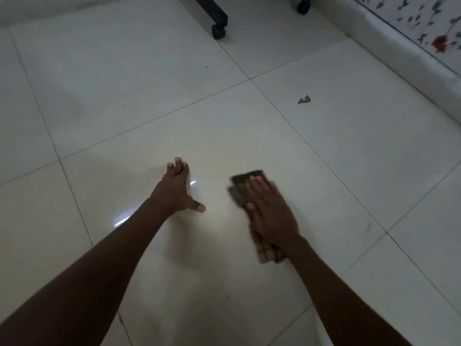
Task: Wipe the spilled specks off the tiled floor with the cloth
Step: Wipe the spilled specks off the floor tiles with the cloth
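My right hand (270, 211) lies flat on a dark, brownish folded cloth (243, 181), pressing it onto the pale tiled floor (124, 96); the cloth is blurred and shows ahead of my fingers and behind my wrist. My left hand (175, 188) rests palm down on the tile to the left of the cloth, fingers together, thumb out, holding nothing. A brown clump of spilled specks (304, 99) lies on the tile farther ahead and to the right. One small dark speck (206, 67) sits far ahead, and a faint mark (124, 104) to its left.
A black furniture leg with a caster wheel (218, 31) stands at the top centre, and a second wheel (303, 6) is to its right. A white raised ledge (411, 58) runs along the right, with flowered wall tiles (439, 33) above it.
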